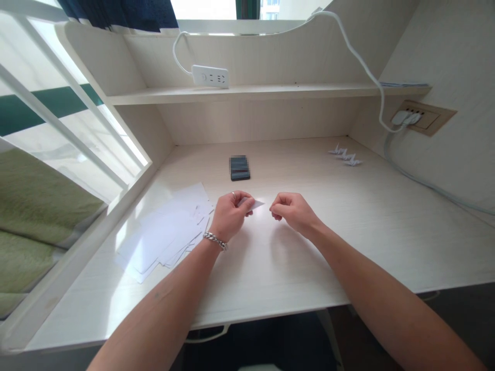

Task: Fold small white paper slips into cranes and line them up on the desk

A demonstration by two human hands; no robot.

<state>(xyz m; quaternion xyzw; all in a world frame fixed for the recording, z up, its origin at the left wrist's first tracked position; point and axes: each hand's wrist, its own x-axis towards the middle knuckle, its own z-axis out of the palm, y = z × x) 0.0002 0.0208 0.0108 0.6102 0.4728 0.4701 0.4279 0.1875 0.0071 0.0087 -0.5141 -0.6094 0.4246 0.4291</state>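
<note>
Left hand (233,212), with thumb and bent fingers pinching a small folded paper (258,204), whose pale pointed tip projects toward 3 o'clock (12 o'clock lies directly away from the person; directions are taken from this paper). Right hand (291,208), at 3 o'clock, just beside the tip but apart from it: fingers curled, thumb pressed against them; its inner side is hidden. A ring (233,196) and a chain bracelet (215,240) are worn on the left side. Both hands are above the pale desk (270,283). Toward 9 o'clock, near the left wrist, lie overlapping white sheets (166,221), uneven at their edges. At 11 o'clock lies a dark rectangular object (240,168), its face blurred; farther along that direction, a white power strip (211,76) rests on the shelf (270,93). At 2 o'clock, well apart, small paper cranes (347,156) stand grouped; beyond them is a wall socket (429,121) with plugs inserted.
</note>
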